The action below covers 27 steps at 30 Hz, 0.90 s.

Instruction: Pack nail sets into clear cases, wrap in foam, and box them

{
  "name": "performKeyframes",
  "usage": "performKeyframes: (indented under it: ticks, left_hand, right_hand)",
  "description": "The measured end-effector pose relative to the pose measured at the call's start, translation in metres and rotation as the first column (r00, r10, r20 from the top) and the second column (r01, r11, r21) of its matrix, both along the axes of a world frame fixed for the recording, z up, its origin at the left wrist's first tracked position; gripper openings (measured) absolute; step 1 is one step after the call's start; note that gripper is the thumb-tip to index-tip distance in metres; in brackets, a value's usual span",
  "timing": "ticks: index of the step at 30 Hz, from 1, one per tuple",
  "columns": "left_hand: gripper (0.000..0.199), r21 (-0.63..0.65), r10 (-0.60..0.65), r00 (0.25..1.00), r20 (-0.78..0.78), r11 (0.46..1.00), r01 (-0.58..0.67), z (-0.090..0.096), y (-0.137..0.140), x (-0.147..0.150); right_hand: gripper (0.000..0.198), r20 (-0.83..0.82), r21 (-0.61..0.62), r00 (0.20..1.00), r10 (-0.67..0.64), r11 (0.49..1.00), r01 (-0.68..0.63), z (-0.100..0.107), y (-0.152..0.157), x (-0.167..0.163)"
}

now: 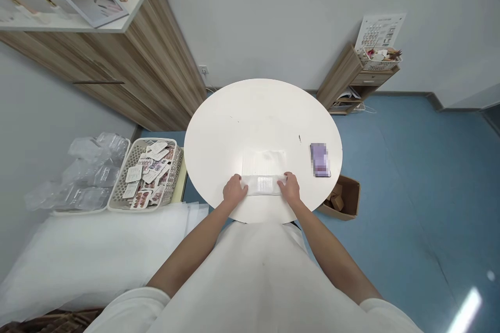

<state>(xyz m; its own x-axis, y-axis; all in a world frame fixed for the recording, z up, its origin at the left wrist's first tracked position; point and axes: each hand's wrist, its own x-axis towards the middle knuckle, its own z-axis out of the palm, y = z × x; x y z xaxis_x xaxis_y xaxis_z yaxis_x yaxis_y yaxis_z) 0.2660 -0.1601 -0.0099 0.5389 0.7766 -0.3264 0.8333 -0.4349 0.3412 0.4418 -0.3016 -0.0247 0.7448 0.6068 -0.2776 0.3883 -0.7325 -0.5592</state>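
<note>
On the round white table (258,109), a translucent white wrapping sheet (263,161) lies flat, its near part folded or rolled into a flat bundle (261,185). Something with a pale label-like patch shows through the bundle; what is inside cannot be made out. My left hand (234,191) grips the bundle's left end, fingers curled and thumb on top. At the other end, my right hand (289,189) holds it the same way. To the right on the table lies a purple, blurred-out rectangular thing (320,160), apart from both hands.
Left of the table stand a white basket of printed nail-sample packets (150,171) and a heap of clear plastic boxes (94,171). Below them lies a stack of white sheets (109,250). An open cardboard box (351,199) sits under the table's right edge. Wooden cabinets (156,57) stand behind.
</note>
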Motion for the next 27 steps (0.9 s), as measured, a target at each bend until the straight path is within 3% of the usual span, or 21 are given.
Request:
performKeyframes:
  ticks: [2,4,7,10,13,17,20,22,27]
  left_hand:
    - [0.042,0.125,-0.046,0.996,0.081,0.991,0.036,0.004,-0.004,0.0]
    - [0.046,0.206,-0.195,0.972,0.132,0.965,0.165,0.008,-0.011,0.001]
    - [0.044,0.232,-0.468,0.873,0.14,0.872,0.431,0.013,-0.023,0.007]
    - [0.045,0.224,-0.611,0.785,0.1,0.783,0.58,0.013,-0.034,0.016]
    - [0.047,0.22,-0.648,0.759,0.062,0.751,0.623,0.008,-0.039,0.02]
    - [0.05,0.212,-0.646,0.762,0.05,0.752,0.624,0.004,-0.039,0.018]
    - [0.051,0.201,-0.639,0.768,0.049,0.759,0.619,0.002,-0.039,0.017]
    - [0.051,0.201,-0.632,0.773,0.053,0.765,0.612,0.001,-0.039,0.018]
    - [0.052,0.212,-0.61,0.79,0.067,0.782,0.586,-0.002,-0.041,0.018]
  right_hand:
    - [0.049,0.049,0.041,0.997,-0.054,0.998,0.052,-0.003,-0.007,0.002]
    - [0.054,0.058,0.071,0.995,-0.084,0.994,0.08,-0.007,-0.014,0.005]
    - [0.058,0.024,0.076,0.998,-0.061,0.995,0.059,-0.013,-0.018,0.013]
    - [0.061,0.004,0.011,1.0,-0.023,1.0,0.023,-0.013,-0.007,0.022]
    - [0.057,-0.073,-0.063,0.997,-0.004,0.998,-0.001,-0.007,0.009,0.031]
    - [0.04,-0.163,-0.04,0.986,0.039,0.998,-0.046,0.004,0.019,0.038]
    - [0.038,-0.27,0.044,0.959,0.085,0.996,-0.076,0.01,0.011,0.037]
    - [0.04,-0.371,0.097,0.926,0.064,0.995,-0.03,0.012,0.001,0.033]
    - [0.025,-0.445,0.062,0.896,0.006,0.998,0.024,0.008,-0.019,0.015]
